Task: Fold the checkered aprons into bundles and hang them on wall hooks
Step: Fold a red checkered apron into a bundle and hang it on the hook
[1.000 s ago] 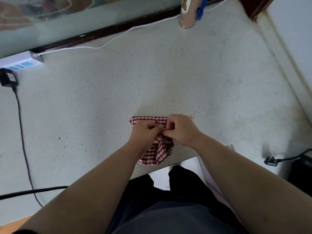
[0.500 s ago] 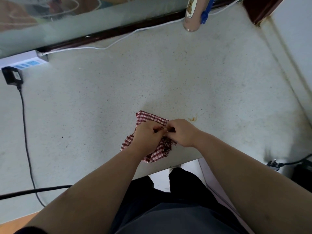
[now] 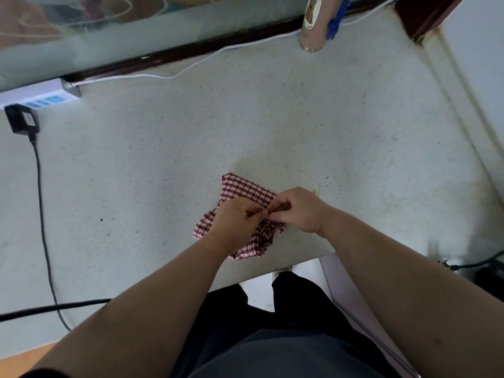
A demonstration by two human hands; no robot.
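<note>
No text can be read. The label on the bottle (image 3: pixel 311 15) at the desk's (image 3: pixel 245 118) far edge and the blue markings on the power strip (image 3: pixel 41 96) are too blurred.

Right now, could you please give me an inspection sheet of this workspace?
Surface: pale speckled counter, one small yellowish stain.
Job's things: one red-and-white checkered apron, bunched near the front edge; hooks: nothing seen.
Clutter: a tube with a bear label at the back edge.
Grippers: left hand and right hand both pinch the apron at its middle.
Cables: white power strip with a black adapter; its black cable runs forward; white cable along the back.
Surroundings: glass panel behind, wall to the right.
</note>
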